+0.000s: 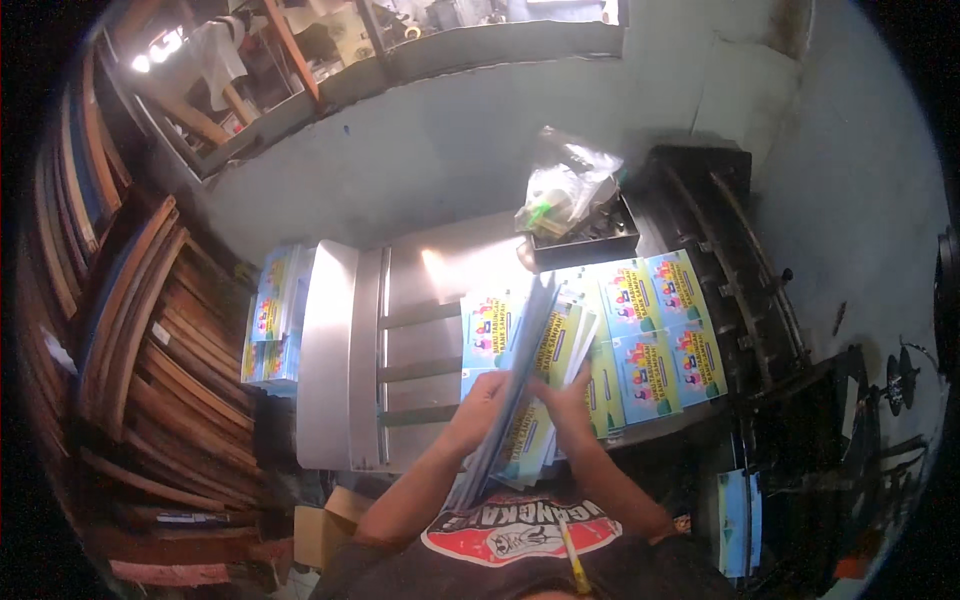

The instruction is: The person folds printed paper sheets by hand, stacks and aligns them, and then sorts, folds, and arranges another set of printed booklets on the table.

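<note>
A stack of printed sheets, with blue, yellow and green covers, stands on edge close in front of my chest, tilted. My left hand is closed round its left side. From the right, my right hand grips the stack's other side, where several sheets fan apart; part of its fingers is hidden by the paper. Below and beyond the hands, more sheets of the same print lie in rows on the metal machine table.
A black box with a clear plastic bag stands at the back of the table. Bundled prints sit at the left end. Wooden-framed boards fill racks on the left. Dark machine rails run along the right. A cardboard box is low at left.
</note>
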Demonstrator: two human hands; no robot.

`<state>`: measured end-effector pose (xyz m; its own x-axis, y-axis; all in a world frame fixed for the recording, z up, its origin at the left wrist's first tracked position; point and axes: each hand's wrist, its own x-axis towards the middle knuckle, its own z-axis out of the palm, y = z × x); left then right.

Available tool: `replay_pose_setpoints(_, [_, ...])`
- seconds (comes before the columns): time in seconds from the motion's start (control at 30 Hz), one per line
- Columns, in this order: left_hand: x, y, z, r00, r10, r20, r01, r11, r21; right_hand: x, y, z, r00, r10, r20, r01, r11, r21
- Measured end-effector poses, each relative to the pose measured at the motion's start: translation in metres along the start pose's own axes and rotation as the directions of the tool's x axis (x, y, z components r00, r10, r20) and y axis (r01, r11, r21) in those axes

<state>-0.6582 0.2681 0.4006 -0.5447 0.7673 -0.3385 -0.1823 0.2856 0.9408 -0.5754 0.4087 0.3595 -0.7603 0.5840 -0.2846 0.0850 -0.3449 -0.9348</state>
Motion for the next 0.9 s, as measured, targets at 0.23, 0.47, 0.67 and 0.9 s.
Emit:
replay_pose_setpoints(0.23, [0.0, 0.014, 0.007, 0.987, -0.156, 0.031, 0.153, 0.88, -0.451, 0.001, 0.002, 0.007, 0.995, 0.022, -0.098, -0.019, 0.999, 0.032])
replay_pose_setpoints(0.47, [0.023, -0.035, -0.053, 0.961, 0.102, -0.257, 0.0, 0.93, 0.368, 0.017, 0.037, -0.005, 0.978, -0.156, -0.14, 0.138, 0.982, -0.131])
replay_pose_setpoints(0.67, [0.028, -0.025, -0.022, 0.907, 0.375, -0.193, -0.075, 0.594, 0.801, 0.007, -0.001, -0.011, 0.989, 0.147, -0.005, -0.143, 0.968, 0.208])
replay_pose_setpoints(0.9, [0.021, -0.053, -0.056, 0.824, 0.362, -0.437, 0.013, 0.758, 0.652, 0.004, 0.003, -0.011, 0.994, -0.082, -0.075, 0.076, 0.993, -0.086])
